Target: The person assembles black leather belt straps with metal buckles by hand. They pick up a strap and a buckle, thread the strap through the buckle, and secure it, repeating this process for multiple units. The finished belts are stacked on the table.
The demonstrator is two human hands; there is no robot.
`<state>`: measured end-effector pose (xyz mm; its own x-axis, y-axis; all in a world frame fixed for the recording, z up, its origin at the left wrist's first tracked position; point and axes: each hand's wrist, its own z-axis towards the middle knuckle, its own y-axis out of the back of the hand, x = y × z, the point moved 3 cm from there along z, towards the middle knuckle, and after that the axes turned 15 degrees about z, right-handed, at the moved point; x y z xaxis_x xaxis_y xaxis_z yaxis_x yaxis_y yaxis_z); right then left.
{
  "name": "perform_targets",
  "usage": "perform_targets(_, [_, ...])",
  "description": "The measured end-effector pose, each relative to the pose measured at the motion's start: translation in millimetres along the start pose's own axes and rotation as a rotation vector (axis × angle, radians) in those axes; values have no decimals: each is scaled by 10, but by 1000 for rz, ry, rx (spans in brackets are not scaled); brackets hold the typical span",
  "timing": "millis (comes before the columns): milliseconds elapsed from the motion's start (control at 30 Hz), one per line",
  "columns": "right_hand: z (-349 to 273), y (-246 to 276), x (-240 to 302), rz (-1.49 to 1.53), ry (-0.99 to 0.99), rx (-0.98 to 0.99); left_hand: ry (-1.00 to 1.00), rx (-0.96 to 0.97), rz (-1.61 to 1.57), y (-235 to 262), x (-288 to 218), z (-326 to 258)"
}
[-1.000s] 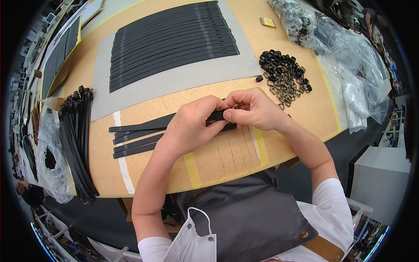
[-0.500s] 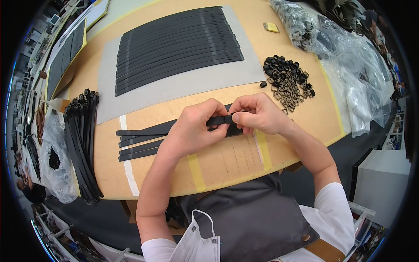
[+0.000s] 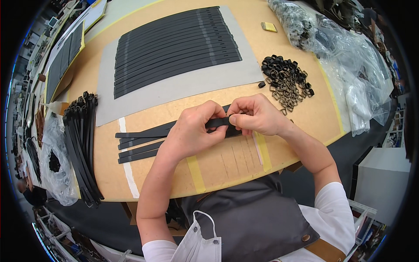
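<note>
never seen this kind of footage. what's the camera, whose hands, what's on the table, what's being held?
No machine here: a person works with bare hands. The one view comes from a fisheye camera on their head, looking down, so straight edges bend near the rim and the forearms come in from below.

The left hand and right hand both pinch one black strap between the fingertips, above the table. More loose straps lie to the left. Further back, a row of straps lies on a grey sheet. A pile of buckles sits to the right, a strap bundle to the far left, and plastic bags at the right edge.
</note>
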<state>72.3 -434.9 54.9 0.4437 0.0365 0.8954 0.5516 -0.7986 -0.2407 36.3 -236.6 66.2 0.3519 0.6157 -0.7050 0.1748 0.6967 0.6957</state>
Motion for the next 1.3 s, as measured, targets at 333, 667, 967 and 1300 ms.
perform_targets(333, [-1,-24,-22,-3,43,-16,-24,-33,10,-23,-5,-16])
perform_targets(667, [11,-12,-29,3,86,1,-61,-43,7,39,-81,-21])
perform_targets(967, [9,-21,-70,64,77,86,-137,-75,36,32,-136,-46])
perform_targets(1300, [0,-130,-186,90,338,144,-150,-75,-71,25,-230,-87])
